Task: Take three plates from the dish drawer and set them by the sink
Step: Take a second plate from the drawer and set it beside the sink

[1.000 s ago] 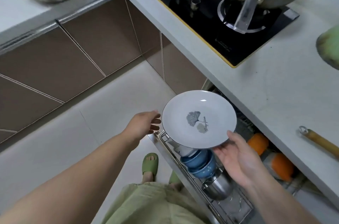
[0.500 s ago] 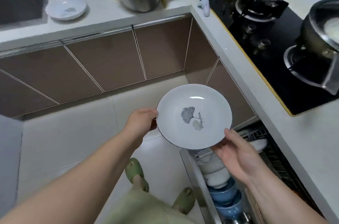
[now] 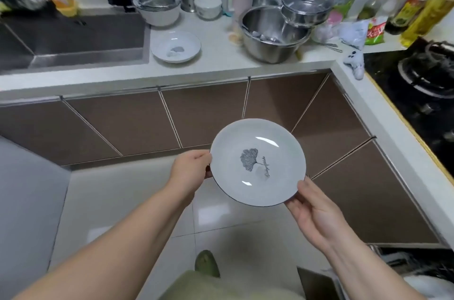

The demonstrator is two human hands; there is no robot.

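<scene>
I hold a white plate (image 3: pixel 258 162) with a grey leaf print, level, over the floor in front of the brown cabinets. My left hand (image 3: pixel 190 169) grips its left rim. My right hand (image 3: pixel 310 209) supports its lower right rim from beneath. A second plate (image 3: pixel 175 47) of the same pattern rests on the white counter just right of the dark sink (image 3: pixel 71 39). The open dish drawer (image 3: pixel 403 263) shows only at the bottom right corner.
A large steel bowl (image 3: pixel 272 34), a lidded pot (image 3: pixel 305 6), a white bowl with a strainer (image 3: pixel 159 8), cups and bottles crowd the counter behind the plate. A black gas hob (image 3: pixel 422 83) lies at the right. My green slipper (image 3: pixel 206 263) stands on the tiled floor.
The view has swung left from the drawer toward the sink counter. The plate has come along with both hands on it, and my left hand has closed on its rim.
</scene>
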